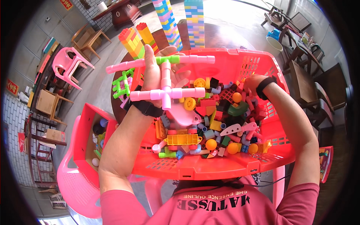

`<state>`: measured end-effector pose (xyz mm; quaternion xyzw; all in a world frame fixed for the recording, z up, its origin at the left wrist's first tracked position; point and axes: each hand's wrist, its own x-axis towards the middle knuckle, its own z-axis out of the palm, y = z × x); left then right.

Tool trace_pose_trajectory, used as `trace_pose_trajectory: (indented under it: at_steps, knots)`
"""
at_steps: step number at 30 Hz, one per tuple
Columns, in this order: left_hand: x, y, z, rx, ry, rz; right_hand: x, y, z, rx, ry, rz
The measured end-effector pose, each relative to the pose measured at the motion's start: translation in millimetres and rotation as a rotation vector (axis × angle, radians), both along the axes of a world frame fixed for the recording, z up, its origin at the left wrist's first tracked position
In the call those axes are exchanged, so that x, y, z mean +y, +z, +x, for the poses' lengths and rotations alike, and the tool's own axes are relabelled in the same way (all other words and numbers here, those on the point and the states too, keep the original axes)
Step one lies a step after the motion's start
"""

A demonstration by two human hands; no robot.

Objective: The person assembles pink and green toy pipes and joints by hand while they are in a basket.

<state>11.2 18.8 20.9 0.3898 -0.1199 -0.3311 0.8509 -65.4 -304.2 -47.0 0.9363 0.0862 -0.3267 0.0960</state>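
Note:
A frame of pink and green toy pipes (166, 77) lies across my left hand (152, 74), held above the basket. That hand is turned palm up, its thumb beside the green joint and its other fingers behind the pipes. My right hand (253, 83) reaches down among the toys at the far right of the basket; its fingertips are mostly hidden. Between my arms stands the red plastic basket (195, 173). Inside are a yellow wheeled base (183, 140), a pink lid-like piece (183, 114), a toy knife (238, 128), orange balls (210, 144) and many small bricks.
Tall towers of building blocks (194, 24) stand on the table beyond the basket. A green toy piece (123, 83) lies left of it. A red box (83, 138) of toys rests on a pink chair (80, 187) at the left. Wooden chairs (309, 80) stand to the right.

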Motion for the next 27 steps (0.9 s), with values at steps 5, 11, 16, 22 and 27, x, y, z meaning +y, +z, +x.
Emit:
trace_pose_trajectory:
  at_steps: [5,11,16,22,27]
  knots:
    - [-3,0,0,0.029,0.011,-0.068,3,-6,-2,-0.161,-0.082,-0.047]
    - [-2,2,1,0.004,0.051,-0.081,6,-5,-4,-0.185,-0.080,-0.160]
    - [-1,7,1,0.000,0.086,-0.100,6,-3,-6,-0.140,-0.079,-0.140]
    - [-2,6,2,-0.006,0.078,-0.122,14,28,-2,-0.365,-0.045,0.175]
    - [5,9,2,-0.041,0.116,-0.117,57,68,-19,-0.399,-0.159,1.134]
